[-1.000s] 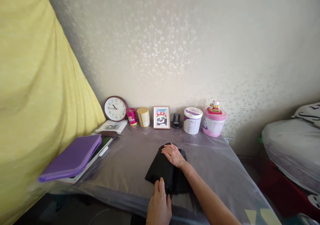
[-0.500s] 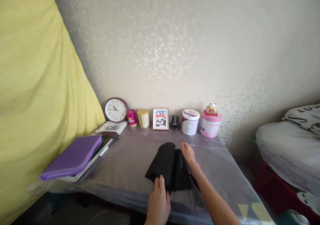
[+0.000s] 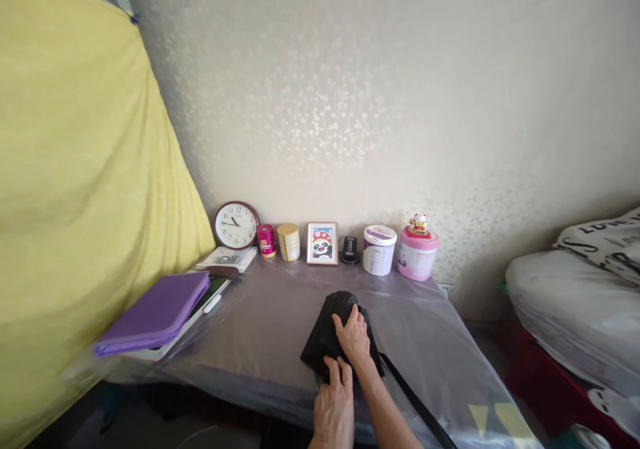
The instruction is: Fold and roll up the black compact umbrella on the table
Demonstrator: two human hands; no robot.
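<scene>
A folded black cloth (image 3: 327, 326) lies near the front of a table covered in clear plastic sheet (image 3: 265, 316). My right hand (image 3: 353, 336) rests flat on top of the cloth, fingers stretched toward the wall. My left hand (image 3: 334, 406) presses the cloth's near edge, fingers flat and together. A black strap (image 3: 415, 402) runs from the cloth toward the lower right.
Along the wall stand a clock (image 3: 236, 225), a pink can (image 3: 265, 240), a gold can (image 3: 289, 242), a framed panda picture (image 3: 322, 243), a white tub (image 3: 379, 250) and a pink tub (image 3: 417, 254). A purple folder (image 3: 155, 312) lies left. Yellow curtain (image 3: 75, 202) left, bed (image 3: 575, 302) right.
My right hand moved from the cloth's right far corner onto its middle. The cloth looks narrower and more bundled. The view shifted slightly left and down.
</scene>
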